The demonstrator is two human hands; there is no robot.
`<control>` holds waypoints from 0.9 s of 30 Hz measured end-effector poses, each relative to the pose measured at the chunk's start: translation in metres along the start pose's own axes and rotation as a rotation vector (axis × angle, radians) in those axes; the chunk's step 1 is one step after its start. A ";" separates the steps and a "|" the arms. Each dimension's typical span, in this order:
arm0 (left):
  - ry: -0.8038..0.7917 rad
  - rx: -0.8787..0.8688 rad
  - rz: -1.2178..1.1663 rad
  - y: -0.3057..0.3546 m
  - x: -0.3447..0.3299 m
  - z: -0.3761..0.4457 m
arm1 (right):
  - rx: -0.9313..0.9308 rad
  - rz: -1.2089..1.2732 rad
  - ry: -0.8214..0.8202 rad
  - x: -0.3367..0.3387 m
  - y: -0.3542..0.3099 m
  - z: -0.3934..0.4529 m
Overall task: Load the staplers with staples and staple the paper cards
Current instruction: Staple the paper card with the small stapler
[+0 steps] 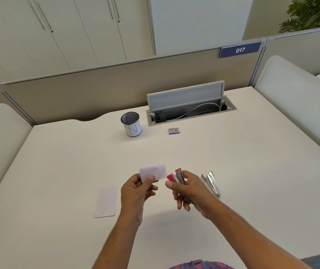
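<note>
Head view. The left hand pinches a small white rectangular paper card between thumb and curled fingers, holding it above the pale surface with its long axis running left to right. The right hand wraps its fingers round a pink-and-metal stapler, whose mouth appears parted and points up and to the left. The card's right edge lies just beside that mouth, apart from it; a short sideways feed would likely seat the card for stapling. A second, bare-metal stapler lies on the surface to the right; another white card lies to the left. A small staple box sits farther back.
</note>
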State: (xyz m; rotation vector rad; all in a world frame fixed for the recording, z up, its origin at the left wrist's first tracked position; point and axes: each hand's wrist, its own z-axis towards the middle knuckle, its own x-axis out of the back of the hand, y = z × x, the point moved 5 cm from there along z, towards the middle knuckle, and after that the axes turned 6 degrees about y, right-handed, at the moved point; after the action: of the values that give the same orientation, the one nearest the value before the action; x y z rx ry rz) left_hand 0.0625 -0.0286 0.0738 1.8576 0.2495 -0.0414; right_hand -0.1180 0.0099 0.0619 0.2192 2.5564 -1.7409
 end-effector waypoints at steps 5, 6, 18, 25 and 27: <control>-0.002 -0.003 0.029 -0.001 -0.005 -0.002 | 0.073 0.008 -0.012 0.000 -0.005 -0.002; -0.001 -0.001 0.035 -0.002 -0.006 -0.002 | 0.085 0.022 -0.020 -0.001 -0.006 -0.003; 0.071 0.069 -0.124 -0.003 -0.010 0.003 | 0.110 0.140 -0.044 -0.010 -0.004 0.003; 0.057 0.111 -0.202 -0.001 -0.011 0.007 | -0.017 0.152 -0.071 -0.010 0.005 0.013; 0.030 0.111 -0.204 0.000 -0.013 0.006 | 0.059 0.165 -0.101 -0.009 0.004 0.013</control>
State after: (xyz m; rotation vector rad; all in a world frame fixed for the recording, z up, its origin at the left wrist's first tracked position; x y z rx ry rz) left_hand 0.0501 -0.0364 0.0739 1.9379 0.4651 -0.1716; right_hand -0.1087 -0.0014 0.0546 0.3256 2.3464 -1.7222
